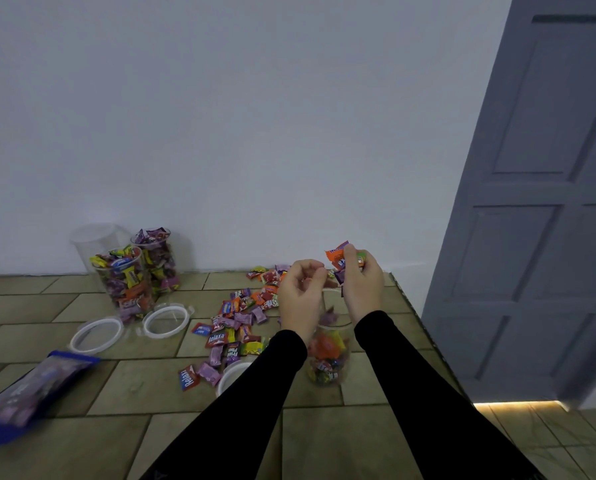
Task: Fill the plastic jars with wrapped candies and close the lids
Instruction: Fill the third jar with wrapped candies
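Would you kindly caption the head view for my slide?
Right hand grips orange wrapped candies above a part-filled clear plastic jar; left hand curls beside it.

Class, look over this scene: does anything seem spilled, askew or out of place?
Wrapped candies lie scattered loose across the tiled surface rather than in a jar. Two lids lie off beside the full jars, which stand open. A blue packet lies flat at the left. Nothing looks damaged.
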A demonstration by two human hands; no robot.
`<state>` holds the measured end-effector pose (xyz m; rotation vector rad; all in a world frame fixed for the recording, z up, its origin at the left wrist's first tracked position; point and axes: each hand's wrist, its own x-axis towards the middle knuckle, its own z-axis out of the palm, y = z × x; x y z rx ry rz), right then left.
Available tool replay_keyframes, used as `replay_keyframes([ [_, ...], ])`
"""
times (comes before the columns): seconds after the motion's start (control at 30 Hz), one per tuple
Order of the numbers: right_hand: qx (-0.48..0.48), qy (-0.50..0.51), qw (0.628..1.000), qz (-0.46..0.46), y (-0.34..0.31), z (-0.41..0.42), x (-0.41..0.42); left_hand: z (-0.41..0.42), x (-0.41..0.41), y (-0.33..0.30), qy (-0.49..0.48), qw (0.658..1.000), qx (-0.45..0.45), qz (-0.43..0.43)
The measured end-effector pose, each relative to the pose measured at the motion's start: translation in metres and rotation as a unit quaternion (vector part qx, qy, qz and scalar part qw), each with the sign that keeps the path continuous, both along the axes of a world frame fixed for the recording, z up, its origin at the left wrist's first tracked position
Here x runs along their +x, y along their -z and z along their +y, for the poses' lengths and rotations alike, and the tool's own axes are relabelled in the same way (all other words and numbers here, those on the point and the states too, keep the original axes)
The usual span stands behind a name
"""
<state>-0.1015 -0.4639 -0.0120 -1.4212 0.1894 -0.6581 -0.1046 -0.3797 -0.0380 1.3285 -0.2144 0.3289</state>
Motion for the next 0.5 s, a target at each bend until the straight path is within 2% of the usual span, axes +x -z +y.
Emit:
replay_keyframes([
  [0.07,-0.005,0.006,1.0,0.011,0.001,0.0,0.001,0.0,0.001,0.007,-0.023,0.999,-0.017,-0.024],
  [0.17,-0.02,0.011,1.0,0.018,0.003,0.0,0.002,0.002,0.006,0.023,-0.044,0.998,-0.024,0.034],
  [0.23,-0.016,0.001,1.0,0.018,0.003,0.0,0.001,0.004,0.011,0.033,0.021,0.99,-0.06,0.128],
  [0.3,-0.024,-0.004,1.0,0.015,0.002,0.0,-0.001,0.004,0.012,0.037,0.103,0.967,-0.075,0.222],
  [0.5,-0.022,-0.077,0.997,-0.013,0.003,-0.003,-0.005,0.003,0.018,0.043,0.131,0.951,-0.104,0.258],
])
